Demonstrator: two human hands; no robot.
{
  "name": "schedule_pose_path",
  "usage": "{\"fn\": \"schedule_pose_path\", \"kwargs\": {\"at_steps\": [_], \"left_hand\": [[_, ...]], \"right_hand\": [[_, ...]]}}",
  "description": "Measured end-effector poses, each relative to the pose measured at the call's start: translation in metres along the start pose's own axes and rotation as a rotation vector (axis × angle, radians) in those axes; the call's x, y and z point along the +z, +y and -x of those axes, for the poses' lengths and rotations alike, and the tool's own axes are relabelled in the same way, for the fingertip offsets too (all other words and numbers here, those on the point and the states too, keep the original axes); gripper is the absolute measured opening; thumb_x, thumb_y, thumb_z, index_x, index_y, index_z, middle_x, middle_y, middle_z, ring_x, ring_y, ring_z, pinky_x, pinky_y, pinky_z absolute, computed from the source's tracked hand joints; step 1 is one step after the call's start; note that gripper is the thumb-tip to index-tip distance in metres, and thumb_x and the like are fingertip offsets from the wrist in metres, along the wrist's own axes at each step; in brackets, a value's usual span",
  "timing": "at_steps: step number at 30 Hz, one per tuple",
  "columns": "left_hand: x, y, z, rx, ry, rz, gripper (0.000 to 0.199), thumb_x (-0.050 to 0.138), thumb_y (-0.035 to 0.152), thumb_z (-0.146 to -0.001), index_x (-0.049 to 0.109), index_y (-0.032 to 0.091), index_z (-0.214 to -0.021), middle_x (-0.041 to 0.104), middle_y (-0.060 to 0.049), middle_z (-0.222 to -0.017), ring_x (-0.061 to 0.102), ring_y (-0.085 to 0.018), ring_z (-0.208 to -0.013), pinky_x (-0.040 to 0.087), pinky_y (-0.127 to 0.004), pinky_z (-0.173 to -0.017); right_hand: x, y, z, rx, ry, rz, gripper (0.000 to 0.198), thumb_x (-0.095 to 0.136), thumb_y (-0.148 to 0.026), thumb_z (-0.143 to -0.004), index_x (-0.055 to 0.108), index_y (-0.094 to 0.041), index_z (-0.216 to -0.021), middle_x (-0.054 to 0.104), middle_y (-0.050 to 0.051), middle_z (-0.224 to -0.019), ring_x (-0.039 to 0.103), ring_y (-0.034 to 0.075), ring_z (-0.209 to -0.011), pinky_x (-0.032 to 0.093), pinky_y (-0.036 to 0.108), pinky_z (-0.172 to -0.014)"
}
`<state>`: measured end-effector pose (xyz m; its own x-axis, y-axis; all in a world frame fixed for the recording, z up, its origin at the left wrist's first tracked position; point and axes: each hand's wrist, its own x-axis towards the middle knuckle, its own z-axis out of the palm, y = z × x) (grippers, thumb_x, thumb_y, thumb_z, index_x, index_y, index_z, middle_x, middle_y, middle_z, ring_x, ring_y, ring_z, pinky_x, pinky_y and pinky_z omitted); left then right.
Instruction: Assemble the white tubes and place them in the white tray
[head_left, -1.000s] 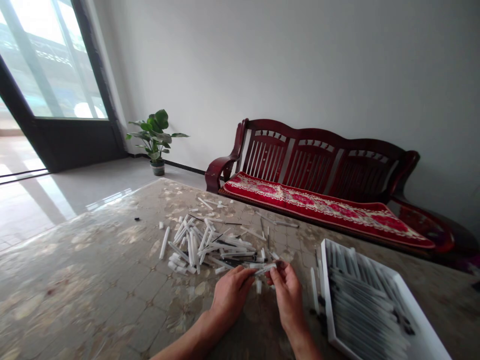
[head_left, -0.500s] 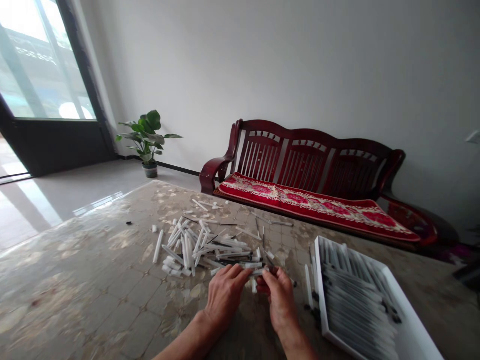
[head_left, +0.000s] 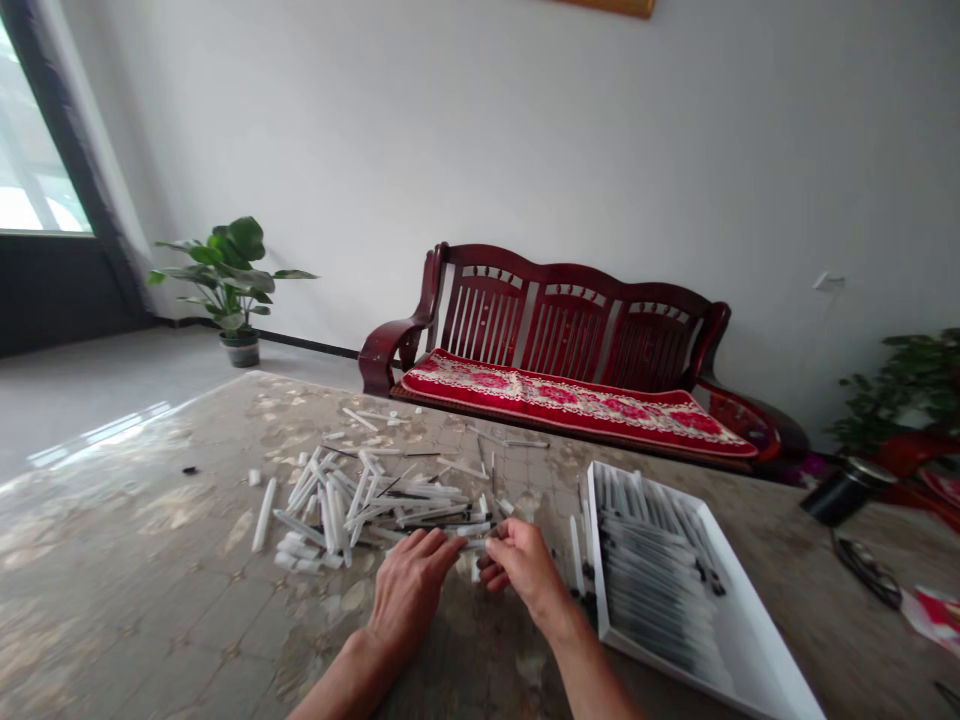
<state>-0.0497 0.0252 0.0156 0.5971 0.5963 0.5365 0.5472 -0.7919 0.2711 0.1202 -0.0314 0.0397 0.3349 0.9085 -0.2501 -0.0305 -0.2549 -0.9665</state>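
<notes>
on our patterned table [head_left: 172, 625], near the pile of white tubes [head_left: 330, 512], we seem busy adjusting one pale tube [head_left: 473, 545]: right hand [head_left: 523, 566] pinches one end, left hand [head_left: 409, 585] apparently the other. next move, we judge, needs steady fingers.

Pale wall [head_left: 450, 130], bench [head_left: 566, 328] (dark red), grey floor [head_left: 112, 385]
</notes>
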Motion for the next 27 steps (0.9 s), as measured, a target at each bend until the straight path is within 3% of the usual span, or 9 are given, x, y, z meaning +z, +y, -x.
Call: {"fn": "schedule_pose_path", "kwargs": {"at_steps": [3, 7, 11, 14, 17, 20, 23, 25, 27], "left_hand": [[0.003, 0.001, -0.001, -0.057, -0.003, 0.094, 0.026, 0.052, 0.024, -0.090, 0.075, 0.029, -0.100, 0.070, -0.003, -0.078, 0.065, -0.019, -0.075, 0.048, -0.025, -0.067], [0.013, 0.003, -0.001, -0.242, 0.018, 0.398, 0.027, 0.050, 0.030, -0.090, 0.073, 0.029, -0.106, 0.074, -0.002, -0.088, 0.069, -0.019, -0.081, 0.052, -0.026, -0.072], [0.019, 0.008, 0.000, -0.417, 0.042, 0.669, 0.036, 0.057, 0.029, -0.084, 0.065, 0.026, -0.119, 0.072, 0.001, -0.077, 0.067, -0.017, -0.065, 0.052, -0.025, -0.065], [0.019, 0.016, 0.001, -0.416, 0.030, 0.789, 0.039, 0.060, 0.027, -0.081, 0.063, 0.025, -0.120, 0.070, 0.002, -0.071, 0.065, -0.017, -0.061, 0.051, -0.025, -0.063], [0.017, 0.022, 0.002, -0.371, -0.023, 0.870, 0.047, 0.059, 0.029, -0.082, 0.057, 0.025, -0.128, 0.074, -0.001, -0.081, 0.068, -0.019, -0.070, 0.053, -0.027, -0.069], [0.015, 0.021, 0.002, -0.363, -0.044, 0.872, 0.049, 0.051, 0.035, -0.089, 0.050, 0.026, -0.136, 0.076, -0.005, -0.097, 0.070, -0.020, -0.083, 0.054, -0.031, -0.080], [0.018, 0.015, 0.002, -0.432, -0.015, 0.788, 0.044, 0.046, 0.037, -0.090, 0.053, 0.025, -0.132, 0.075, -0.005, -0.098, 0.070, -0.019, -0.079, 0.054, -0.030, -0.077], [0.022, 0.011, 0.001, -0.460, 0.006, 0.754, 0.041, 0.046, 0.037, -0.089, 0.056, 0.024, -0.126, 0.075, -0.005, -0.097, 0.070, -0.019, -0.077, 0.055, -0.030, -0.074], [0.026, 0.007, 0.002, -0.463, 0.013, 0.746, 0.038, 0.046, 0.037, -0.089, 0.059, 0.024, -0.122, 0.075, -0.004, -0.096, 0.071, -0.019, -0.079, 0.055, -0.029, -0.075]], "right_hand": [[-0.007, -0.007, 0.002, 0.023, -0.071, 0.005, 0.035, 0.074, -0.045, -0.066, 0.058, -0.017, -0.080, 0.066, -0.003, -0.056, 0.062, 0.014, -0.047, 0.043, 0.018, -0.040], [-0.011, -0.013, 0.007, -0.046, -0.113, -0.059, 0.045, 0.078, -0.048, -0.065, 0.062, -0.017, -0.094, 0.069, -0.002, -0.067, 0.064, 0.013, -0.054, 0.044, 0.018, -0.043], [0.001, -0.010, 0.011, -0.101, -0.085, -0.099, 0.039, 0.079, -0.048, -0.065, 0.066, -0.016, -0.081, 0.066, -0.001, -0.069, 0.060, 0.012, -0.057, 0.037, 0.016, -0.041], [0.012, -0.005, 0.015, -0.178, -0.018, -0.107, 0.037, 0.077, -0.050, -0.069, 0.067, -0.016, -0.081, 0.066, 0.000, -0.071, 0.059, 0.013, -0.058, 0.034, 0.016, -0.041], [0.003, -0.011, 0.017, -0.243, 0.046, -0.104, 0.039, 0.072, -0.054, -0.074, 0.066, -0.017, -0.086, 0.067, 0.002, -0.075, 0.061, 0.014, -0.060, 0.036, 0.018, -0.041], [-0.045, -0.033, 0.015, -0.290, 0.163, -0.033, 0.043, 0.071, -0.057, -0.072, 0.065, -0.017, -0.084, 0.067, 0.003, -0.072, 0.063, 0.017, -0.062, 0.040, 0.020, -0.042], [-0.129, -0.061, 0.007, -0.322, 0.383, 0.174, 0.043, 0.068, -0.056, -0.070, 0.066, -0.016, -0.085, 0.068, 0.005, -0.073, 0.063, 0.017, -0.060, 0.040, 0.021, -0.042], [-0.190, -0.077, 0.001, -0.212, 0.551, 0.453, 0.033, 0.064, -0.048, -0.073, 0.066, -0.017, -0.084, 0.068, 0.003, -0.073, 0.062, 0.015, -0.060, 0.041, 0.020, -0.045], [-0.243, -0.087, -0.005, -0.131, 0.646, 0.546, 0.022, 0.061, -0.038, -0.073, 0.064, -0.017, -0.078, 0.064, 0.001, -0.063, 0.058, 0.014, -0.054, 0.038, 0.020, -0.044]]}}
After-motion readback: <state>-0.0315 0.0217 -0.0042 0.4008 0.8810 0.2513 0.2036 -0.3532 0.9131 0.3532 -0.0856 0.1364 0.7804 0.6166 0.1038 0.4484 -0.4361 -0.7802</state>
